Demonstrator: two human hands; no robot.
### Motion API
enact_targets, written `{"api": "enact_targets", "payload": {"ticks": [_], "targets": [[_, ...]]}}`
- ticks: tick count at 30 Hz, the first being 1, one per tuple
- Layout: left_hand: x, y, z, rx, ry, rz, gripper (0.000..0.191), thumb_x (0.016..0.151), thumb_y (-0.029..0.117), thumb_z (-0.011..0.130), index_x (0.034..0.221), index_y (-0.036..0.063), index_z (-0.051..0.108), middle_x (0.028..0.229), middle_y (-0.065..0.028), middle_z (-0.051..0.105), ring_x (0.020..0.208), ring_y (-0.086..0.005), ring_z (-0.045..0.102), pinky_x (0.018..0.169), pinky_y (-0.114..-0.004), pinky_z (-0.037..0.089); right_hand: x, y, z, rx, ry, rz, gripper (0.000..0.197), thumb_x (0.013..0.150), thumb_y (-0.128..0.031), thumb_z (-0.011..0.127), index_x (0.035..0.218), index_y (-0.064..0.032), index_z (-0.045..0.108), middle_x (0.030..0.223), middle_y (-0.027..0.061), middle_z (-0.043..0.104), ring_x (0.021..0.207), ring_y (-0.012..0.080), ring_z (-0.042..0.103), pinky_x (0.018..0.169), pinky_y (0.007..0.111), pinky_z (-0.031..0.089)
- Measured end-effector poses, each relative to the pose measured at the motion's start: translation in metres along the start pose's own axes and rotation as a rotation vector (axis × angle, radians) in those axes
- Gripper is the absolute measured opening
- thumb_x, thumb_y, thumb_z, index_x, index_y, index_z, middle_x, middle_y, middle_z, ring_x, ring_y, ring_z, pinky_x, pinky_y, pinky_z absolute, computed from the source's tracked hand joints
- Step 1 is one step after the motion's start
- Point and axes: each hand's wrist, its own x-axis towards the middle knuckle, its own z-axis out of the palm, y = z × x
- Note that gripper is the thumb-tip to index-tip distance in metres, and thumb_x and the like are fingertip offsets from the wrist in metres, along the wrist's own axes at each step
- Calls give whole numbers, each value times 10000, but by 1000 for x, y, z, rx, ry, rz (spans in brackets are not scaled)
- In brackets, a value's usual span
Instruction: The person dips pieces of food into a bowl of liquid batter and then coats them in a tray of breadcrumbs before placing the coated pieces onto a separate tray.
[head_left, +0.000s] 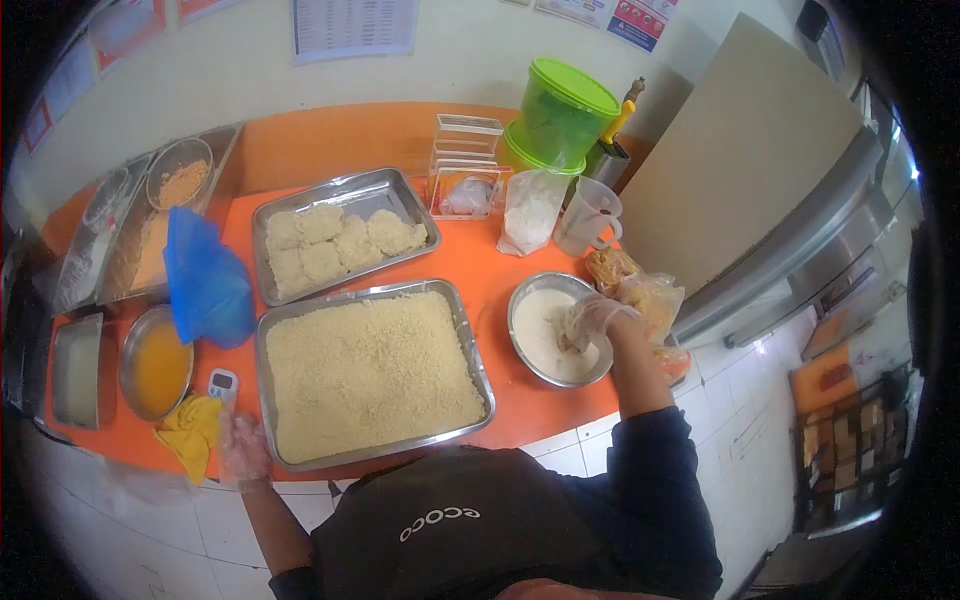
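My right hand (592, 319), in a clear plastic glove, reaches into a steel bowl (518, 345) of pale batter (544, 337). Batter coats the fingertips; whether they grip a piece of food cannot be told. My left hand (244, 448), also gloved, is low at the table edge, close by the near left corner of a large steel tray (487, 397) and a yellow cloth (191, 431). Nothing shows in it. Pale crumbs (375, 367) fill that tray. Behind it, a second steel tray (375, 187) holds several crumb-coated pieces (322, 240).
Left are a blue plastic bag (210, 285), a bowl of orange liquid (157, 364), a steel container (77, 371) and a white timer (223, 383). Behind the batter bowl stand a bag of white powder (529, 217), a measuring jug (589, 217) and green tubs (566, 112). Bagged food (649, 300) lies right.
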Motion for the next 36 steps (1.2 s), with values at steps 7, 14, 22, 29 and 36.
{"api": "enact_targets", "payload": {"ticks": [7,14,22,29,36], "targets": [[1,6,-10,-61,-251,-54,351,961,296,441,1209,50,475,713,23,523,675,-87,513,701,-296,452,-6,33,19,56,93,68,337,722,-211,652,1029,-74,630,1129,105,596,1025,264,568,813,375,465],[8,-1,-14,-67,-264,-59,378,961,304,437,1251,62,449,742,16,553,694,-84,534,643,-274,452,49,82,62,84,217,-92,243,780,-191,611,981,-56,632,1025,104,624,950,235,577,837,341,444],[11,0,-24,-39,-99,-14,412,959,289,435,1296,52,427,703,36,474,688,-72,482,633,-249,429,20,45,22,252,298,-73,285,746,-215,647,1009,-106,648,1009,120,640,914,260,596,804,359,459],[5,1,-14,-32,-130,-3,447,960,298,434,1323,39,395,705,28,467,694,-80,477,685,-274,432,7,41,19,559,506,-7,206,790,-272,623,866,-91,687,924,143,658,771,320,617,752,367,479],[7,-1,-15,-42,-98,-6,391,964,312,423,1266,64,441,741,23,535,637,-94,479,593,-246,421,9,17,82,543,535,-104,191,819,-107,545,955,-22,648,875,143,643,846,214,609,738,338,484]]}}
